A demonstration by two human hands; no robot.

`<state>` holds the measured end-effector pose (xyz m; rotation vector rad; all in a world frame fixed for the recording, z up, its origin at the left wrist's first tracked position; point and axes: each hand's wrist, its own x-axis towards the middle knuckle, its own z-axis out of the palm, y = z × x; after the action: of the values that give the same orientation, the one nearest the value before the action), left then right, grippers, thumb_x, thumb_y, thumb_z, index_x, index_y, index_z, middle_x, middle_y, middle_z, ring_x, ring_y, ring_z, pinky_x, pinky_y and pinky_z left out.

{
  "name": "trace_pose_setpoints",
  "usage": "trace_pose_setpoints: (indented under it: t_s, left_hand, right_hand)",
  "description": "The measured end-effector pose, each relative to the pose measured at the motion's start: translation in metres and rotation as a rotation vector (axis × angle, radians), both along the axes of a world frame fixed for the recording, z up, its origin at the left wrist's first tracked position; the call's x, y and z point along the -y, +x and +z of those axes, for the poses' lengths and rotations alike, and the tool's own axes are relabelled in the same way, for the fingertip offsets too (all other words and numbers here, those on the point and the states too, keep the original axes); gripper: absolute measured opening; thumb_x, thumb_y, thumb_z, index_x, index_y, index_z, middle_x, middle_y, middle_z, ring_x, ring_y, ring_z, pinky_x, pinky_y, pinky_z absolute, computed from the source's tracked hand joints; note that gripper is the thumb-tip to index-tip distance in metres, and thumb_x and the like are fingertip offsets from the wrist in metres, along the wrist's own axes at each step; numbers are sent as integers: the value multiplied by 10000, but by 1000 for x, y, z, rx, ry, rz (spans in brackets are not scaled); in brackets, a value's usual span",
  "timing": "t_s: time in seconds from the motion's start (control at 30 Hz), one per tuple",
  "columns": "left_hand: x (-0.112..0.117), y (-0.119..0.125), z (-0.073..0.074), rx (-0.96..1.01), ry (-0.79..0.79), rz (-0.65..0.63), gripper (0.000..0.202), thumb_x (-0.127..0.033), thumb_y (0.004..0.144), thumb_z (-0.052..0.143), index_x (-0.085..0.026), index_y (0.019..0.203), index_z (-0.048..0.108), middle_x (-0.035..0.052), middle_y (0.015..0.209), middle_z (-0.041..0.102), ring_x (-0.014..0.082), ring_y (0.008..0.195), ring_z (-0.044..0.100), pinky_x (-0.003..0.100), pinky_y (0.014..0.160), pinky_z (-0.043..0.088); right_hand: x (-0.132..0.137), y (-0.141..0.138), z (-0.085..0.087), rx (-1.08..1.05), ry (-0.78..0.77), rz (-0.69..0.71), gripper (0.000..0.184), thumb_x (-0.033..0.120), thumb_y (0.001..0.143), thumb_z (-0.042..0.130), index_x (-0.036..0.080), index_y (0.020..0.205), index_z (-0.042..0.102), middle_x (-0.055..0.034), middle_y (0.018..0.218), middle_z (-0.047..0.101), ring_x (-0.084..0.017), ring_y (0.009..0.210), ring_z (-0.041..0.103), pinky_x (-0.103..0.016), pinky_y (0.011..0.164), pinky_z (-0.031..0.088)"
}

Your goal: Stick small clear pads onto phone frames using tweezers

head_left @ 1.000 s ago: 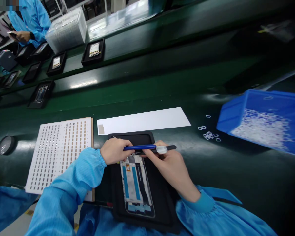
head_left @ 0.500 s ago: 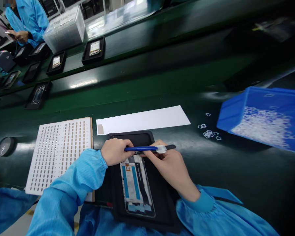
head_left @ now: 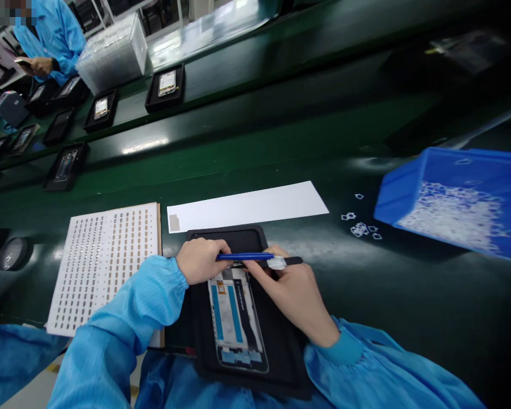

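An opened smartphone [head_left: 230, 318] lies in a black tray [head_left: 283, 352], its inside facing up, with blue strips and a black flex cable showing. Over its top end my left hand [head_left: 201, 260] is closed, fingertips pinched at the left end of a slim blue stick [head_left: 247, 256]. My right hand [head_left: 300, 287] grips a black tool that looks like tweezers [head_left: 296, 261], with a white wrap around it. The stick lies just above this tool, its right end by my right fingers. Both hands cover the phone's upper edge, so the tips are hidden.
A white board [head_left: 97, 267] with rows of small pieces lies left, near a round dark container [head_left: 13, 254]. Beyond the tray is a white strip [head_left: 247, 205]. Right, a blue bin [head_left: 402, 190] holds white rings; several lie loose [head_left: 360, 229]. A co-worker [head_left: 51, 40] sits back left.
The black tool has shifted slightly down and left, so it shows apart from the blue stick. My right wrist has moved a little left. The phone stays in its tray.
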<state>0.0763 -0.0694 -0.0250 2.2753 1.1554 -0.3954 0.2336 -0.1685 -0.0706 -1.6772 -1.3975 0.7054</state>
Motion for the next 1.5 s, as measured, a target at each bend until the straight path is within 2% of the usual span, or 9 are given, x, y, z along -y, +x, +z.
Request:
trace_pose_setpoints:
  t_s: [0.23,0.7,0.87,1.03,1.13,1.27,1.37,1.43,1.5]
  left_hand:
    - [-1,0,-1,9,-11,5,206,-407,880,562,-270,1002,656,-7,810,717,212,811,681,278,711,504]
    - [-1,0,3,-6,-30,34,194,-395,870,566,-277,995,657,-19,739,699,207,771,675,270,674,471]
    - [-1,0,4,-14,-33,27,188,-394,874,559,-278,991,650,-20,726,691,204,756,669,265,665,462]
    - [0,1,-3,25,-10,60,205,-390,838,600,-268,992,659,-10,803,701,208,791,661,266,676,459]
    - [4,-12,0,232,-27,170,184,-336,839,589,-233,975,657,-23,766,682,159,693,634,237,633,449]
    - [30,-53,15,436,22,328,251,-393,885,531,-209,991,664,-1,827,686,155,747,635,239,698,477]
    - [68,-84,17,253,57,340,352,-412,900,507,-220,1162,643,50,970,677,213,865,642,312,793,499]
    - [99,-95,9,73,42,345,495,-413,891,508,-199,1336,540,100,1081,632,257,889,641,375,798,514]
    - [126,-99,-3,28,-45,372,657,-403,860,548,-192,1461,384,133,1211,566,292,971,630,420,836,517]
  right_hand:
    - [3,-3,3,59,63,6,266,455,901,540,230,761,542,-9,610,616,-197,526,611,-270,475,407]
    - [4,-4,-3,90,99,7,278,451,918,532,223,765,574,-28,667,649,-204,579,636,-278,502,433]
    - [3,-8,-3,175,218,-13,261,412,922,536,216,759,592,-35,702,649,-188,569,623,-274,515,431]
    - [2,-3,-5,35,211,-50,247,382,892,578,213,711,566,9,577,555,-150,489,546,-255,485,406]
    - [1,1,-10,-143,235,-176,270,419,868,601,205,712,549,2,616,566,-143,516,532,-251,486,419]
    - [0,0,-17,-320,263,-313,300,485,879,574,191,864,626,-40,790,642,-162,647,590,-297,620,501]
    - [0,-4,-23,-339,224,-365,363,508,910,518,200,1028,669,-74,962,670,-193,788,621,-369,772,515]
    - [0,-6,-26,-357,200,-382,392,519,920,502,210,1090,672,-82,1032,666,-202,838,620,-400,830,504]
    - [1,-7,-30,-398,188,-395,411,534,919,505,214,1114,674,-80,1030,661,-202,846,615,-411,848,497]
